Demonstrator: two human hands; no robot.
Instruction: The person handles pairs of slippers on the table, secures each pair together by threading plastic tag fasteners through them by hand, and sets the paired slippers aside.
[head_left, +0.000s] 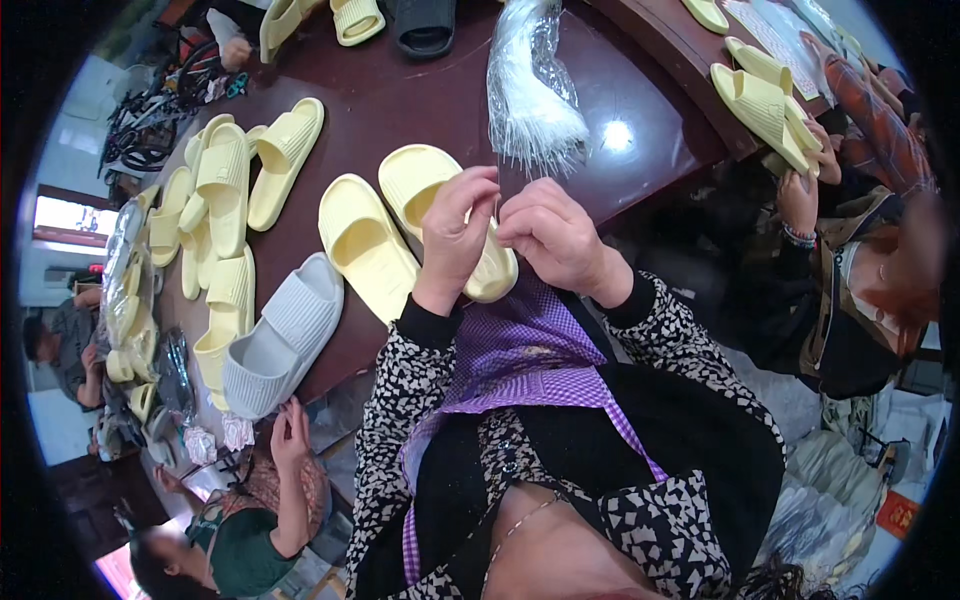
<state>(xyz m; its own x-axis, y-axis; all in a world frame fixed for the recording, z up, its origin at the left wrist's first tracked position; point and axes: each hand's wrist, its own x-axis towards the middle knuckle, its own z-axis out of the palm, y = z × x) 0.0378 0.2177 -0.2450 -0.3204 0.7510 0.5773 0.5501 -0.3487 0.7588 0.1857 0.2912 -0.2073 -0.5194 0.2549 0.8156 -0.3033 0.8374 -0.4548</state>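
Note:
My left hand (460,238) and my right hand (560,238) are raised close together, thumbs and fingertips pinched. Whatever they pinch is too small to make out; a thin strand may run between them. Below my left hand lies a pale yellow slide slipper (412,175), partly covered by that hand. Its mate, another yellow slipper (365,240), rests just to the left, toe pointing away from me. Beyond my hands, a bundle of fine white strands (535,95) lies in clear plastic wrap, its loose ends fanning toward my right hand.
Grey slippers (295,325) sit at the table's left edge, near a co-worker's hand (291,435). Several yellow slippers (222,180) are heaped at the left. A black slipper (425,25) lies at the far side. On the right, another person's hands hold yellow slippers (760,105).

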